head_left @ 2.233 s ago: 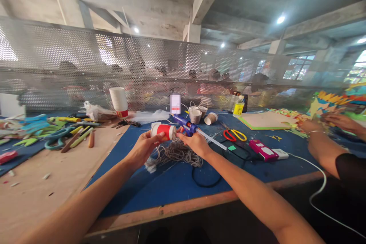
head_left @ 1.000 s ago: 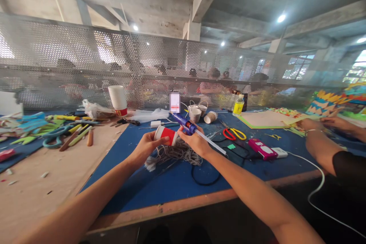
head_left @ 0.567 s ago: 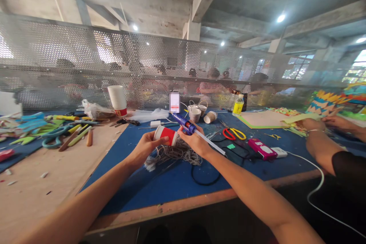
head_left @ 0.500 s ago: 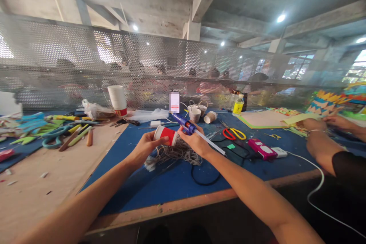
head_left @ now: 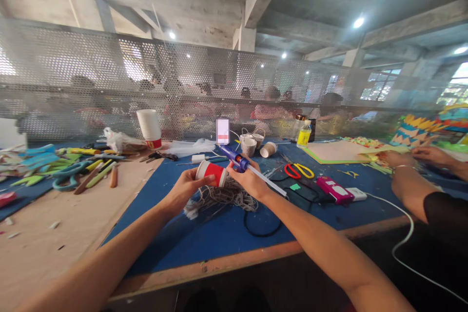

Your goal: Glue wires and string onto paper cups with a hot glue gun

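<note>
My left hand (head_left: 185, 189) is closed around a red and white paper cup (head_left: 215, 174), tipped on its side above the blue mat (head_left: 171, 234). In my right hand (head_left: 250, 180) is a blue hot glue gun (head_left: 234, 156), with a white glue stick (head_left: 268, 181) poking out of its back end. The gun points away from me, and its body is close to the cup's right end; whether they touch I cannot tell. Below both hands lies a tangle of grey-brown cord (head_left: 234, 197), partly hidden by the cup and my fingers.
Cord-wrapped cups (head_left: 248, 145) and a phone (head_left: 223, 131) stand behind the gun. A stack of paper cups (head_left: 149, 126) is back left, near teal scissors (head_left: 69, 175). To the right are red-yellow scissors (head_left: 299, 170), a magenta box (head_left: 334, 190) and another person's hands (head_left: 400, 162).
Almost nothing differs; both hands keep the cup and glue gun in about the same place. The whole view has shifted very slightly.
</note>
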Demonstrator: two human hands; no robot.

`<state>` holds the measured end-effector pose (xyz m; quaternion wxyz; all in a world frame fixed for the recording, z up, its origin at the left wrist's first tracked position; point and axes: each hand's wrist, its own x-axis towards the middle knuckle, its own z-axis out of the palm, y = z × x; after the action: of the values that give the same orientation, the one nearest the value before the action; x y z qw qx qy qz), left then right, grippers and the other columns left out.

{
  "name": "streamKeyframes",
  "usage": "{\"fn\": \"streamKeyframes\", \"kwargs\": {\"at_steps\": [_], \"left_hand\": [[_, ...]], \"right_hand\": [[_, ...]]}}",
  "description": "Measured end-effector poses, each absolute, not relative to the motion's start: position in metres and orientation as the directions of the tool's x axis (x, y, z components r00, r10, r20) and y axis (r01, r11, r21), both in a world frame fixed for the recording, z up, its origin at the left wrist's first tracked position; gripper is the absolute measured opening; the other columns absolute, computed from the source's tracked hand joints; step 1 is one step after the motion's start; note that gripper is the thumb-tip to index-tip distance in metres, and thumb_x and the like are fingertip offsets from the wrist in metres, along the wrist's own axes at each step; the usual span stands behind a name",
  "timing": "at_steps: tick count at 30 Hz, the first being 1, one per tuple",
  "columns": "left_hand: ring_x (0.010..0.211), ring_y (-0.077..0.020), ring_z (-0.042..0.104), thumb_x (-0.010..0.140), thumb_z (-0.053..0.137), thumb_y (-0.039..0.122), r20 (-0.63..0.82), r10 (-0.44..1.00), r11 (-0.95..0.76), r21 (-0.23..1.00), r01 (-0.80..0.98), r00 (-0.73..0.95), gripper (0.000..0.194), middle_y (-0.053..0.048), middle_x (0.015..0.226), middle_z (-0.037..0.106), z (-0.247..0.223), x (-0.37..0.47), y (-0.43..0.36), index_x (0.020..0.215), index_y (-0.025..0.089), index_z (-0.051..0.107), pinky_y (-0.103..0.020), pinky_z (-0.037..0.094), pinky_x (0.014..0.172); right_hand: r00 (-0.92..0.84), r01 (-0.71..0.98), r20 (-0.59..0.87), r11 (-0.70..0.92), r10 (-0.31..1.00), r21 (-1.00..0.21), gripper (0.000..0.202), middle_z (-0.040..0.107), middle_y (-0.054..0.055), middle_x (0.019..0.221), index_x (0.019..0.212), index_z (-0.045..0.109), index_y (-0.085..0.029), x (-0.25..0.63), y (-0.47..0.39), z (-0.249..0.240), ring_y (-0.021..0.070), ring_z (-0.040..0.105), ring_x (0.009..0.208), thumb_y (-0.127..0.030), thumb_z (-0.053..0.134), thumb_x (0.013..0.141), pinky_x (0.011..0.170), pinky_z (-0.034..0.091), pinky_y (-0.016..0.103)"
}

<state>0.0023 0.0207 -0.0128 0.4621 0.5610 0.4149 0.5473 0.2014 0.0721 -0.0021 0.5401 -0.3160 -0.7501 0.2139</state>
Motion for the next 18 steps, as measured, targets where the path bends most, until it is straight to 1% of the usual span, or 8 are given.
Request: {"fn": "streamKeyframes", "kwargs": {"at_steps": [8, 13, 18], "left_hand": [[0.078, -0.024, 0.069, 0.065, 0.084, 0.032, 0.221, 0.975, -0.218, 0.974, -0.058, 0.034, 0.026, -0.006, 0.076, 0.075, -0.0111, 0.0028, 0.0195, 0.087, 0.019, 0.077, -0.032, 0.05, 0.074], [0.08, -0.024, 0.069, 0.069, 0.081, 0.031, 0.231, 0.971, -0.228, 0.972, -0.056, 0.056, 0.024, -0.005, 0.077, 0.076, -0.0111, 0.0026, 0.0195, 0.089, 0.02, 0.077, -0.032, 0.05, 0.076], [0.082, -0.0254, 0.069, 0.069, 0.081, 0.034, 0.22, 0.974, -0.217, 0.975, -0.052, 0.054, 0.027, -0.006, 0.08, 0.076, -0.0122, 0.0018, 0.0202, 0.091, 0.019, 0.077, -0.033, 0.05, 0.077]], "right_hand": [[-0.208, 0.259, 0.686, 0.715, 0.698, -0.649, 0.014, 0.067, 0.001, 0.074, 0.081, 0.061, -0.02, 0.2016, 0.0715, -0.0006, 0.0166, 0.063, 0.067, -0.035, 0.06, 0.081, 0.072, 0.053, 0.028], [-0.217, 0.244, 0.687, 0.72, 0.694, -0.65, 0.014, 0.066, 0.0, 0.074, 0.081, 0.06, -0.021, 0.2018, 0.0729, -0.002, 0.0159, 0.062, 0.067, -0.035, 0.059, 0.082, 0.071, 0.053, 0.027], [-0.202, 0.267, 0.681, 0.708, 0.704, -0.653, 0.015, 0.066, 0.001, 0.073, 0.081, 0.061, -0.02, 0.2006, 0.0736, -0.0019, 0.0167, 0.062, 0.068, -0.035, 0.059, 0.08, 0.07, 0.053, 0.028]]}}
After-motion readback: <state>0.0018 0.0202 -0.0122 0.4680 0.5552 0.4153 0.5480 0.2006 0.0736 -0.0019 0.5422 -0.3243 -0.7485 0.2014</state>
